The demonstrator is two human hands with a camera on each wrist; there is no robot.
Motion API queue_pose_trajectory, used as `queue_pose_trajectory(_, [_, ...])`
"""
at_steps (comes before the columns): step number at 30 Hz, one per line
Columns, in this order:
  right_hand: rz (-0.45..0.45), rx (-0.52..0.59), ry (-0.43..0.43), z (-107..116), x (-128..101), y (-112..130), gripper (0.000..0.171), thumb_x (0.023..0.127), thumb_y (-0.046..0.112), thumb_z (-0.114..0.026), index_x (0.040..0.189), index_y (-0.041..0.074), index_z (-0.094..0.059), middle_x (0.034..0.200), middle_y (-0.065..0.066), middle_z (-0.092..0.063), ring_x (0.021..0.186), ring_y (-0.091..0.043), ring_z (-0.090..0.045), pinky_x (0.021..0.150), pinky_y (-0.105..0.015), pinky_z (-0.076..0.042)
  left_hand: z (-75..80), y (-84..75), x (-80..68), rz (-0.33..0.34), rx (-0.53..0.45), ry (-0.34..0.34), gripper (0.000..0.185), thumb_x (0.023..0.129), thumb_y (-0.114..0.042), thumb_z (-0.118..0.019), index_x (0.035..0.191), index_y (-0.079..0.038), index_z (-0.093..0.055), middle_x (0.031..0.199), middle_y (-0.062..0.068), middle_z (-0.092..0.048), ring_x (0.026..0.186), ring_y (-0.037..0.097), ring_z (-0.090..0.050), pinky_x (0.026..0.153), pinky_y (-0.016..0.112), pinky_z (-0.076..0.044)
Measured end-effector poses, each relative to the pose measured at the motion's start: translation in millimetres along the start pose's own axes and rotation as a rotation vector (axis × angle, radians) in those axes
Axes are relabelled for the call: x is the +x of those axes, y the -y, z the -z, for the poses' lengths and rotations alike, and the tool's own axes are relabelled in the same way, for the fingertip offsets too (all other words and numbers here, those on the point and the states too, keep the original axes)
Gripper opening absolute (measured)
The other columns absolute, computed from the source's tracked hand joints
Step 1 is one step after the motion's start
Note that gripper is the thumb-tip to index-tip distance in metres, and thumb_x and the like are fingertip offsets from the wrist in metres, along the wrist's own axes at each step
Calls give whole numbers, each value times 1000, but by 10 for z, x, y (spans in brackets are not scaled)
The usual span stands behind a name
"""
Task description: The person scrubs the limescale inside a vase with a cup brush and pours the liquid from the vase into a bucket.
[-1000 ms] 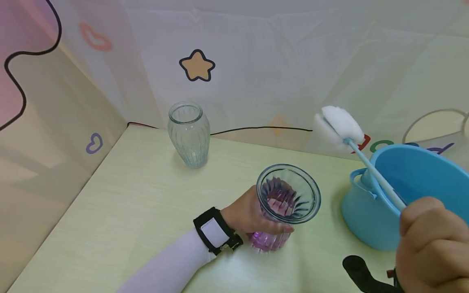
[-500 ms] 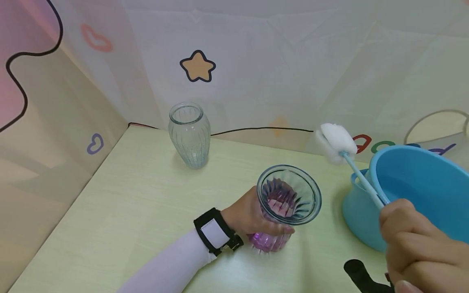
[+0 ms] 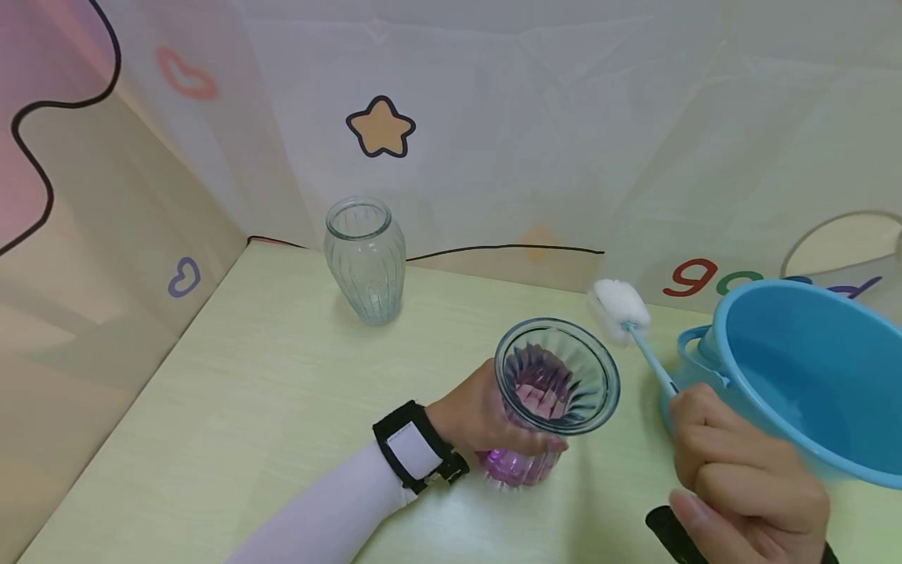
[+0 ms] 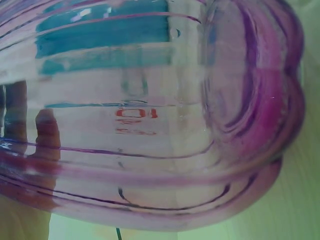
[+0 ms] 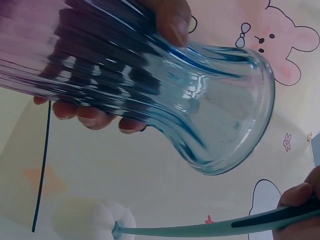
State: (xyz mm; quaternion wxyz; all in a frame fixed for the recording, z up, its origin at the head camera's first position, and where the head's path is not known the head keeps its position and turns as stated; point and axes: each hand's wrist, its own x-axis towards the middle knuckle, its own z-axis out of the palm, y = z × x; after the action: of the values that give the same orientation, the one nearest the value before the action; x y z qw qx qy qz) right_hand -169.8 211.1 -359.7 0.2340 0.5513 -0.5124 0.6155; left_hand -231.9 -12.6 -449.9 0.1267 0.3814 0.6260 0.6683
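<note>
In the head view my left hand (image 3: 493,415) grips a ribbed glass vase (image 3: 524,466) around its body, the fingers wrapping behind it. The vase has a flared bluish rim and a pink-purple base; its ribbed wall fills the left wrist view. My right hand (image 3: 747,470) holds a long-handled sponge brush (image 3: 651,356) by its light blue handle. Its white sponge head (image 3: 620,308) is up and to the right of the vase's mouth, apart from it. The right wrist view shows the brush handle (image 5: 185,231) below the vase (image 5: 220,110).
A clear ribbed glass vase (image 3: 365,266) stands at the back left of the pale table (image 3: 232,407). To the right is a light blue bucket (image 3: 775,407), partly behind my right hand. A printed cloth backdrop (image 3: 507,141) hangs behind the table.
My right hand has moved left and down with the brush, bringing the sponge head lower and nearer the vase's mouth. My left hand and the vase have stayed in place.
</note>
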Motion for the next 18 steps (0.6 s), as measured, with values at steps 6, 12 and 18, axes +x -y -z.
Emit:
queue_pose_trajectory(6, [-125, 13, -43, -86, -44, -43, 33, 80, -20, -53, 57, 3, -47, 63, -5, -43, 81, -18, -44, 73, -27, -29, 7, -2, 3, -16, 29, 7, 73, 76, 2, -85, 138, 0, -46, 125, 23, -64, 116, 10, -66, 107, 40, -54])
queue_pose_trajectory(12, [-92, -24, 8, -78, -90, -215, 40, 83, -19, -53, 56, 6, -38, 60, -1, -31, 72, -14, -37, 72, -24, -22, 5, 13, 13, -26, 41, 9, 73, 76, 1, -85, 139, -2, -46, 124, 19, -65, 116, 9, -66, 107, 40, -55])
queue_pose_trajectory(18, [-188, -70, 41, 11, -253, -347, 42, 82, -21, -53, 58, 9, -36, 60, 1, -30, 71, -11, -36, 71, -25, -22, 0, 11, 9, -23, 7, 8, 76, 77, 3, -84, 141, -3, -43, 127, 19, -63, 117, 9, -64, 108, 47, -53])
